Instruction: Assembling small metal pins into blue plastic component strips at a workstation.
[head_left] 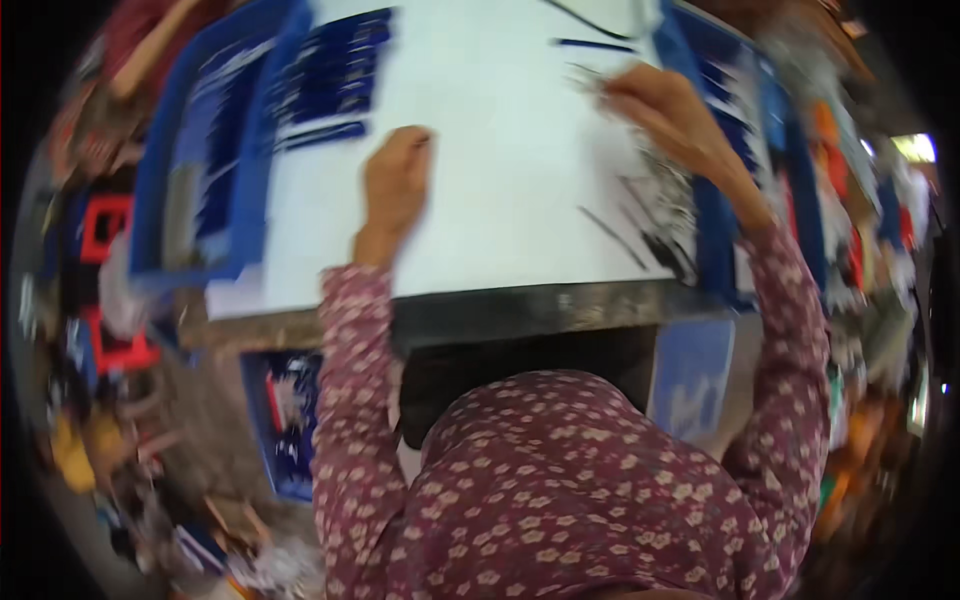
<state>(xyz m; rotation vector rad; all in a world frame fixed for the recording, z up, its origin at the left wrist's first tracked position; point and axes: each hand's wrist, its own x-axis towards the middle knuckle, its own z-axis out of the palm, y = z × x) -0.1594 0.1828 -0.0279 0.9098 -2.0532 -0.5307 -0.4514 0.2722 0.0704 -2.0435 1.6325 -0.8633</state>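
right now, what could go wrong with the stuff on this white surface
The right hand is beside a loose silvery pile, so it could brush and scatter pieces. The thin dark strip lies near the front edge, so a stray knock might send it off.

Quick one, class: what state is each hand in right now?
Left hand: curled closed over the white, flat tabletop; any contents cannot be told.
Right hand: curled by blurred, thin silvery pieces; whether it holds them cannot be told.
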